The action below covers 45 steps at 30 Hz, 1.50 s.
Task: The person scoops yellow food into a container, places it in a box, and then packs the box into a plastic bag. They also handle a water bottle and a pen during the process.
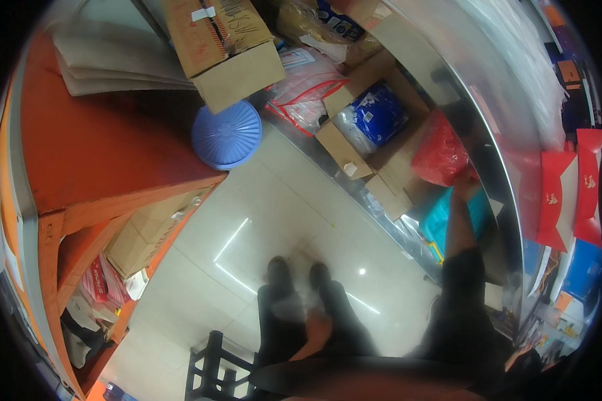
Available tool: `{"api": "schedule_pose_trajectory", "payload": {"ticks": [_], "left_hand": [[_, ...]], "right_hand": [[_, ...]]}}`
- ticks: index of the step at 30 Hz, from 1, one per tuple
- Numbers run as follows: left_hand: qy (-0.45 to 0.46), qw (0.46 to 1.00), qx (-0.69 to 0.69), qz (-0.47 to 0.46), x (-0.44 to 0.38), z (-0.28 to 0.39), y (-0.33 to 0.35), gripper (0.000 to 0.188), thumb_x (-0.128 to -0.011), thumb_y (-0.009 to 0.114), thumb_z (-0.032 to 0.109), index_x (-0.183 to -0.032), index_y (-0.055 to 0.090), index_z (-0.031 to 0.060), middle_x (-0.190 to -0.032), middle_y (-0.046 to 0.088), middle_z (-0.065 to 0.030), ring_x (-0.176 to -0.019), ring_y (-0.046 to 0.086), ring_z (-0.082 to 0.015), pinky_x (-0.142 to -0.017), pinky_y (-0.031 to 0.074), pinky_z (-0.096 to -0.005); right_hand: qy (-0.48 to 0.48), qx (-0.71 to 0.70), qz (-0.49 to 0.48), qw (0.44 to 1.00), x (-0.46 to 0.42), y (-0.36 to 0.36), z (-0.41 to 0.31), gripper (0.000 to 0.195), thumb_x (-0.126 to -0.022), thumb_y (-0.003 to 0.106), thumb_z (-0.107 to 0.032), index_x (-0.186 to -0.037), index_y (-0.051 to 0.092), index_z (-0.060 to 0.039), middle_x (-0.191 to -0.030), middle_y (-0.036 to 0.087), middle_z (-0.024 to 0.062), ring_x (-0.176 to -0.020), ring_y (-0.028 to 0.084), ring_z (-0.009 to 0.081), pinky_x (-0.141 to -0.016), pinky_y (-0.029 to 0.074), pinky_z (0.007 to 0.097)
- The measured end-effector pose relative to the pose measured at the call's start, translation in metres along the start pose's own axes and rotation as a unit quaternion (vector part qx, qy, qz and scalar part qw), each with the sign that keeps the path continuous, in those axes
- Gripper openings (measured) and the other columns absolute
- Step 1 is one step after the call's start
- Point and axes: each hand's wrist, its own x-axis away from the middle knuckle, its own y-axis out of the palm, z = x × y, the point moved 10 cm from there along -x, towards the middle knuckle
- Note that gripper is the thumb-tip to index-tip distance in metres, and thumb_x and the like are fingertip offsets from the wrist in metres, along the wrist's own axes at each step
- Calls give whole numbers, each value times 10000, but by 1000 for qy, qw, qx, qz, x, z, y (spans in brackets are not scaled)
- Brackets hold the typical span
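My right arm reaches to the shelf at the right, and my right hand (pixel 464 186) is at the lower edge of a red plastic-wrapped package (pixel 439 150). Its fingers are partly hidden, so their grip cannot be made out. Just below that hand lies a turquoise plastic container (pixel 437 216) with a yellow edge. My left hand (pixel 319 322) rests low in front of my legs, its fingers curled around a pale, translucent piece of plastic (pixel 288 307) that looks blurred. Beside the red package, an open cardboard box (pixel 343 150) holds a blue plastic-wrapped pack (pixel 379 113).
An orange wooden table (pixel 115 145) stands at the left, with a blue ribbed lid (pixel 227 134) at its corner. Above is a closed cardboard carton (pixel 226 45). A black plastic stool (pixel 215 361) stands by my legs on the tiled floor (pixel 291 200). A metal-edged counter (pixel 501 155) overhangs the shelf.
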Motion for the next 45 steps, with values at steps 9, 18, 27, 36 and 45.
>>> {"api": "schedule_pose_trajectory", "payload": {"ticks": [9, 18, 27, 36, 45], "left_hand": [[20, 999, 37, -6, -16, 2, -6, 465, -890, 619, 138, -1316, 546, -36, -1302, 560, -273, -1230, 526, -420, -1067, 406, -484], [2, 995, 100, 16, -49, 39, -121, 439, -979, 580, 160, -1385, 502, 9, -1369, 506, -230, -1240, 511, -393, -1058, 417, -440], [-21, 997, 57, 56, -42, 1, -109, 480, -988, 572, 249, -1381, 499, -15, -1322, 558, -239, -1248, 511, -391, -1089, 382, -449], [-36, 728, 614, -304, 41, 97, -94, 668, -1048, 355, 579, -1491, 429, 84, -1449, 454, -106, -1242, 523, -327, -1046, 437, -445], [63, 670, 689, -268, 223, 355, -368, 545, -1062, 386, 518, -1398, 488, 102, -1228, 553, -100, -1013, 579, -243, -862, 491, -379]], "right_hand": [[-276, 72, -228, 931, 104, 112, -109, 495, -926, 587, -255, -1373, 516, -57, -1303, 559, 256, -1210, 544, 388, -1039, 424, 482], [-174, 255, -501, 808, 218, 430, 24, 456, -961, 484, -263, -1399, 523, -140, -1381, 558, 221, -1273, 535, 392, -1104, 397, 480], [-264, 128, -293, 910, 218, 313, -117, 368, -1020, 405, -205, -1211, 652, -10, -1319, 620, 180, -1233, 571, 363, -1082, 414, 470], [-250, -246, -642, 682, 428, -131, -379, 384, -867, 671, -55, -1247, 677, -109, -1263, 665, 144, -1287, 569, 324, -1159, 354, 469], [-293, -312, -780, 456, 429, -379, -604, 172, -900, 596, -48, -1042, 694, -49, -1161, 699, 111, -1173, 634, 274, -1175, 341, 497]]}}
